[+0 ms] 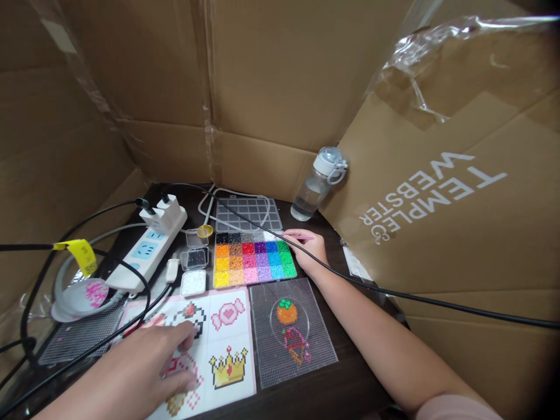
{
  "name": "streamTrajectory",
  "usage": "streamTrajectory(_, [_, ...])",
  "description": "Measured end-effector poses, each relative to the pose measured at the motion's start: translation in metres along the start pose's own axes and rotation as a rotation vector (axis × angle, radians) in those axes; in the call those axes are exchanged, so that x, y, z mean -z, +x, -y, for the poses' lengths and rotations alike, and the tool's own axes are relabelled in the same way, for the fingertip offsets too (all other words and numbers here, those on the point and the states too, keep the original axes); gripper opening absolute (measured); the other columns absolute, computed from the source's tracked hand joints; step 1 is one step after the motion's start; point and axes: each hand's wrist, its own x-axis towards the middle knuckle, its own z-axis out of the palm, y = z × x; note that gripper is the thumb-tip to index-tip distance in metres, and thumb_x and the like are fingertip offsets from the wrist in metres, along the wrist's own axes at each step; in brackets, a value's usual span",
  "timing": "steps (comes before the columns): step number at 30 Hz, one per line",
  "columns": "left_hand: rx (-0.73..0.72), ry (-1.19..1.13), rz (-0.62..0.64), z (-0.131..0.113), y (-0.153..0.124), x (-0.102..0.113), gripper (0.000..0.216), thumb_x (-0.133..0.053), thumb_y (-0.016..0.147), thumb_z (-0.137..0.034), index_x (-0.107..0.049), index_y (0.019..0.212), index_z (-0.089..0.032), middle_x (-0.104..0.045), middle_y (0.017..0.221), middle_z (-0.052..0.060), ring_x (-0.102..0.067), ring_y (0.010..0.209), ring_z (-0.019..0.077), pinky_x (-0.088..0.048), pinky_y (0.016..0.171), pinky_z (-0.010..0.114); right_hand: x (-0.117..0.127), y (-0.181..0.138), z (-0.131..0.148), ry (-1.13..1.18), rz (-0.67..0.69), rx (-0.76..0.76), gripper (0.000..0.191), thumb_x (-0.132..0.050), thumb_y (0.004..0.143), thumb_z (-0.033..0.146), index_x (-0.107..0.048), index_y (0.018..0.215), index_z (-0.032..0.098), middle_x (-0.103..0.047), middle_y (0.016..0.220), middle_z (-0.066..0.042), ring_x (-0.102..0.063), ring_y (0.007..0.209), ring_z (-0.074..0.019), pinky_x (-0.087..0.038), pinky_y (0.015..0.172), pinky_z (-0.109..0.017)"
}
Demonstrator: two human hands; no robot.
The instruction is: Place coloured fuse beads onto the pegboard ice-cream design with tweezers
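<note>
Pinching a pink tool (301, 237), the right hand (311, 249) adjoins a multicoloured, gridded bead box (255, 283), the left hand (151, 357) loosely spread.

Your pattern sheet (230, 339): white, pink-edged, flat on tabletop (363, 391), partly hidden behind your left hand (149, 356). Your slim pink tool (305, 237): in right hand (310, 252), beside far right corner of open bead box (245, 284), compartments color-sorted.

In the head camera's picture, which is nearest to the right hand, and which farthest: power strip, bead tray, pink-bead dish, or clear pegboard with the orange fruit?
From the right hand:
1. Bead tray: immediately left.
2. Clear pegboard: nearer the person than the tray.
3. Power strip: left, past the tray.
4. Pink-bead dish: farthest left.
</note>
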Motion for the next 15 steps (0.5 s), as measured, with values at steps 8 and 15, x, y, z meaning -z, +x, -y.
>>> streamTrajectory(8, [0.029, 0.048, -0.071, 0.005, 0.004, -0.013, 0.02, -0.062, 0.072, -0.042, -0.065, 0.085, -0.026, -0.072, 0.086, 0.003, -0.065, 0.082, 0.0243, -0.036, 0.07, 0.032, -0.004, 0.002, 0.002, 0.006, 0.015, -0.008, 0.017, -0.075, 0.067, 0.035, -0.077, 0.072, 0.02, -0.078, 0.08, -0.008, -0.073, 0.077, -0.024, -0.058, 0.072, -0.035])
streamTrajectory(15, [0.035, 0.065, -0.082, 0.004, 0.004, -0.013, 0.018, -0.063, 0.072, -0.041, -0.064, 0.082, -0.026, -0.072, 0.084, 0.003, -0.064, 0.081, 0.0247, -0.035, 0.069, 0.032, -0.005, 0.002, 0.002, 0.0, 0.039, -0.008, 0.016, -0.074, 0.069, 0.035, -0.077, 0.074, 0.02, -0.078, 0.082, -0.008, -0.073, 0.078, -0.0237, -0.057, 0.072, -0.034])
